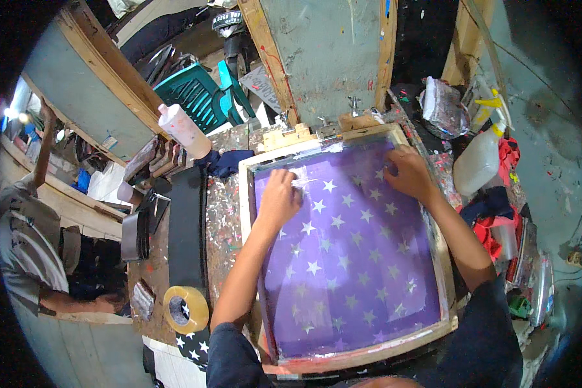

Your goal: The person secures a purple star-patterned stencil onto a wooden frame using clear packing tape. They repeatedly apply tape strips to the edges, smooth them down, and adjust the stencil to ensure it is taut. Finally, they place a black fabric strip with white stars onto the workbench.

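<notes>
a wooden-framed printing screen (343, 258) lies flat on the paint-spattered bench (223, 220), its purple mesh covered with a pattern of pale stars. the frame's far edge sits against wooden clamp blocks (288, 137) at the back of the bench, and its near edge is close to the person's body.

the left hand (279, 197) is pressed down on the mesh near the far left corner of the screen, fingers curled over a whitish patch (301, 178); whether that is a rag or a smear of ink under the fingers i cannot tell. the right hand (409, 171) rests on the mesh near the far right corner, fingers bent and fairly close together, touching the surface just inside the frame; it does not visibly hold anything.

left of the screen a long black strip (187, 223) lies on the bench, with a roll of tan tape (185, 309) just in front of it. a squeeze bottle (184, 131) lies tilted at the back left. a white spray bottle (478, 161) stands to the right of the frame, beside red rags (491, 233). another person (26, 239) stands at the far left, apart from the bench.
</notes>
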Demonstrator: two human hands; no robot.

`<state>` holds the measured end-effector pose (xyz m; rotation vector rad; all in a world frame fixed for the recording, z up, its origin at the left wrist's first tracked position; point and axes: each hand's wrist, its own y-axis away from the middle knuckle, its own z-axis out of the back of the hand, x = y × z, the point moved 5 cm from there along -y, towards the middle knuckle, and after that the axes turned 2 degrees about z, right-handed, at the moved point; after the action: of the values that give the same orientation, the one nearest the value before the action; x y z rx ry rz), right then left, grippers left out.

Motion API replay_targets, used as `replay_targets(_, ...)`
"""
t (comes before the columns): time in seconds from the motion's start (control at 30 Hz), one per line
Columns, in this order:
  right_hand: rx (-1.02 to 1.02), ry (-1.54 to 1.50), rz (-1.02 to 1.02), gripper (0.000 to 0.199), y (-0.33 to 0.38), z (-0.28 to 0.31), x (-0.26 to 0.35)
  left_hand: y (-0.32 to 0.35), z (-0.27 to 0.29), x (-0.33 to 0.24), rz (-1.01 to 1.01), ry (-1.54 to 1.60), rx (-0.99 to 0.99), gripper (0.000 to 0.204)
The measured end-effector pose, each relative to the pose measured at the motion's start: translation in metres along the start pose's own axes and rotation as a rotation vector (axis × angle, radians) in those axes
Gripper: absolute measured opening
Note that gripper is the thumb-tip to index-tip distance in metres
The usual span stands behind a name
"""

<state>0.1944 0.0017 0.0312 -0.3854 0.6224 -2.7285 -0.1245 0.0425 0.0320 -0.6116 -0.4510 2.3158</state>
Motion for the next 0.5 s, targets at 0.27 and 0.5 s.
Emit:
replay_targets(0.27,0.039,-0.167,0.19,0.02,-0.013,-0.041,0.063,0.002,-0.03,-0.011,0.053,0.022,0.088,0.023)
replay_targets(0.5,0.047,-0.038,0.167,0.023,-0.022,-0.054,0.066,0.0,-0.039,-0.006,0.108,-0.052,-0.025,0.021)
